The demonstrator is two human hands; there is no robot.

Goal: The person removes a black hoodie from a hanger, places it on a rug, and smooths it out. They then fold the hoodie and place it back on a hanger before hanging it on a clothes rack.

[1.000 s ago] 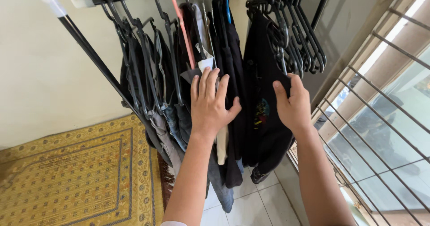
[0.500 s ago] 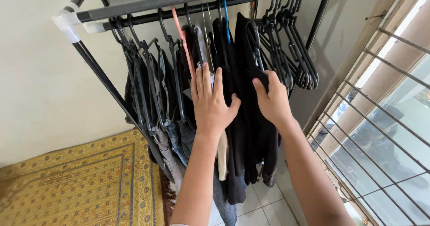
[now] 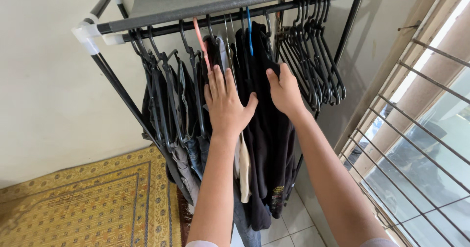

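Note:
A black clothes rack (image 3: 117, 88) with a grey top shelf holds dark garments on hangers. My left hand (image 3: 226, 105) lies flat with spread fingers against the hanging clothes near a pink hanger (image 3: 200, 44). My right hand (image 3: 285, 91) presses on the right side of a black garment (image 3: 267, 139), fingers curled over its shoulder. The black garment hangs between my two hands, under a blue hanger (image 3: 249, 32). A cream cloth (image 3: 244, 166) peeks out below my left wrist.
Several bare black hangers (image 3: 318, 61) cluster at the right end of the rail. A barred window (image 3: 421, 144) is on the right. A yellow patterned rug (image 3: 83, 203) lies at lower left, white floor tiles (image 3: 298, 222) lie below the rack, and a cream wall stands behind.
My right hand moved left from the garment's right edge toward its shoulder, closer to my left hand. The view tilted up, showing more of the rack's top.

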